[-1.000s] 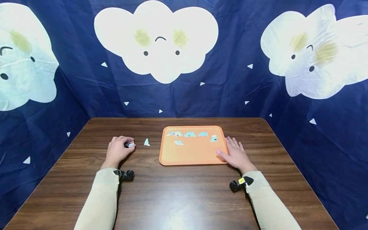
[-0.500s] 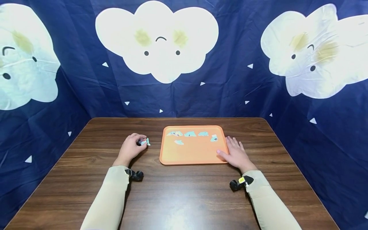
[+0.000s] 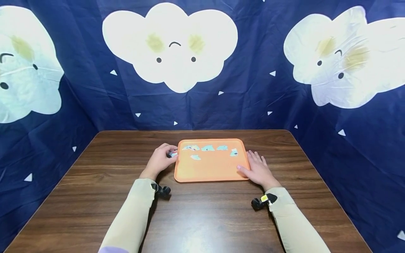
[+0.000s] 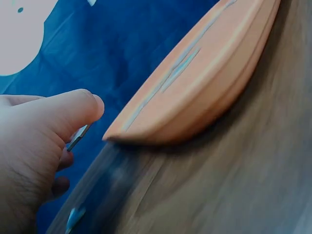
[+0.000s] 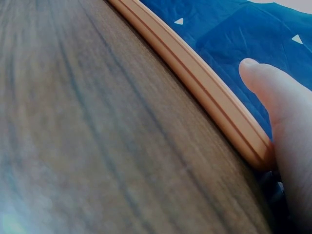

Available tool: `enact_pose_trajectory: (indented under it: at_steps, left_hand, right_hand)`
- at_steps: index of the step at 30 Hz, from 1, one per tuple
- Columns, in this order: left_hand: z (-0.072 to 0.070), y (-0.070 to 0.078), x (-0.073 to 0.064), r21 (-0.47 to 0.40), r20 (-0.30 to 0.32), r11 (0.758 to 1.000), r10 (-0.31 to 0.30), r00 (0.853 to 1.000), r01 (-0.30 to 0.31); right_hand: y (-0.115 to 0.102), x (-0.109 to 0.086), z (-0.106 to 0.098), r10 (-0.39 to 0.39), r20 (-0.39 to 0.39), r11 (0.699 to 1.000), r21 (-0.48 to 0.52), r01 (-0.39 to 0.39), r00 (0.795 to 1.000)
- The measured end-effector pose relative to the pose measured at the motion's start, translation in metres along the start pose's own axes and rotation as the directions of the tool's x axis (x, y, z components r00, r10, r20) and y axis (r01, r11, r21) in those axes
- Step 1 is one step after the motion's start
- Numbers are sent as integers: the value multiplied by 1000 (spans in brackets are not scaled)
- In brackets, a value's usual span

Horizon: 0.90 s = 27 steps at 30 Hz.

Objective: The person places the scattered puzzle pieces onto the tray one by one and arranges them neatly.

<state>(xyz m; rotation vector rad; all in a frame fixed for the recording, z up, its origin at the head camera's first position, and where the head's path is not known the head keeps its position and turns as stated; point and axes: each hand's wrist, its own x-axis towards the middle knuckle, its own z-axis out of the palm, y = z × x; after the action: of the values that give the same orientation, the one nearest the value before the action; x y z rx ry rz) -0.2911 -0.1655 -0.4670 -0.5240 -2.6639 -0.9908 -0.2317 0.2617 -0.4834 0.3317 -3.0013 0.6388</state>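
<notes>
My left hand [image 3: 161, 160] pinches a small, thin puzzle piece [image 3: 173, 153] with a light blue and reddish print, right beside the left rim of an orange tray [image 3: 209, 172]. In the left wrist view its edge-on puzzle piece [image 4: 79, 135] shows under the thumb. A teal piece [image 4: 74, 220] lies lower in that view. My right hand [image 3: 260, 171] rests at the tray's right edge, fingers stretched along the outside and thumb over the rim. Inside the tray lie several irregular light blue pieces [image 3: 207, 148], mostly along the far side, with one piece [image 3: 195, 157] a bit nearer.
The tray stands on a brown wood-grain table [image 3: 202, 211]. Behind and at both sides hangs a dark blue cloth [image 3: 253, 116] with white clouds. A small black camera sits on each wrist, over beige sleeves [image 3: 133, 207].
My left hand has travelled right across the table with the puzzle piece, up to the tray's left rim. The loose piece it passed is hidden now in the head view. My right hand has stayed put.
</notes>
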Motion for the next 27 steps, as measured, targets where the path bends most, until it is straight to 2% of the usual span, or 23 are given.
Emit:
enact_pose_trajectory:
  at_steps: [7, 20, 27]
  left_hand:
    - [16, 23, 11, 29, 50, 998, 54, 997, -55]
    - [40, 53, 23, 12, 136, 997, 80, 987, -83]
    - [55, 61, 30, 61, 125, 987, 142, 982, -150]
  right_hand:
    - [0, 1, 3, 8, 2, 1000, 4, -8, 1000]
    - [-1, 1, 2, 19, 11, 1000, -6, -19, 1000]
    - [-2, 1, 1, 26, 6, 1000, 8, -26, 1000]
